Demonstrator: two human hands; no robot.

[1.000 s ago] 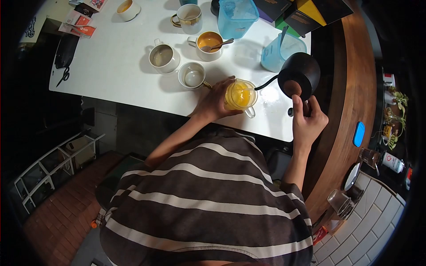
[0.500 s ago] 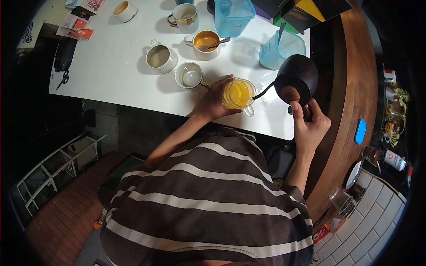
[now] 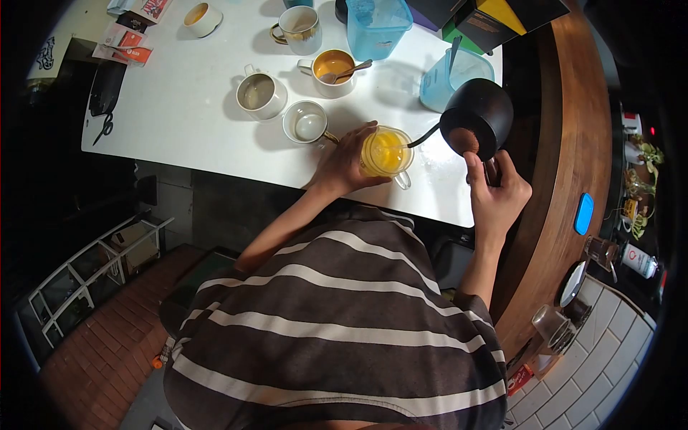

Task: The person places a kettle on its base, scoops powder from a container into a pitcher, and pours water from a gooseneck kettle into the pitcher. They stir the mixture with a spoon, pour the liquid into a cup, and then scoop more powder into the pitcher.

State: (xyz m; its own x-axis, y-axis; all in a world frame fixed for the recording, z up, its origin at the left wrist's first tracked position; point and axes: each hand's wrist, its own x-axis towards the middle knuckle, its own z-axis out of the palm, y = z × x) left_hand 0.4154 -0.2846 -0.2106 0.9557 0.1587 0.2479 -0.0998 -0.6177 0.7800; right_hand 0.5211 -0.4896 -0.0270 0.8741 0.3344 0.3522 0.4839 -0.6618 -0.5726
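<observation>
My left hand (image 3: 350,161) wraps around the side of a glass jug (image 3: 388,151) that holds yellow liquid. In my right hand (image 3: 498,192) is the handle of a black gooseneck kettle (image 3: 481,118), tilted with its thin spout over the jug's rim. A thin stream of water seems to run from the spout into the jug. Just left of the jug stands a white mug (image 3: 306,122) with a gold handle. Behind it, another mug (image 3: 335,72) has an orange inside and a spoon (image 3: 346,72) resting in it.
More mugs stand on the white table (image 3: 179,107), among them a grey-white one (image 3: 261,94) and a gold-patterned one (image 3: 299,31). Two blue plastic containers (image 3: 378,29) are at the back, one holding a utensil. Scissors (image 3: 104,129) lie at the left edge. A wooden counter (image 3: 566,143) runs along the right.
The kettle has risen slightly and tipped a little further, with my right hand moving up along with it. My left hand and the jug have stayed in place.
</observation>
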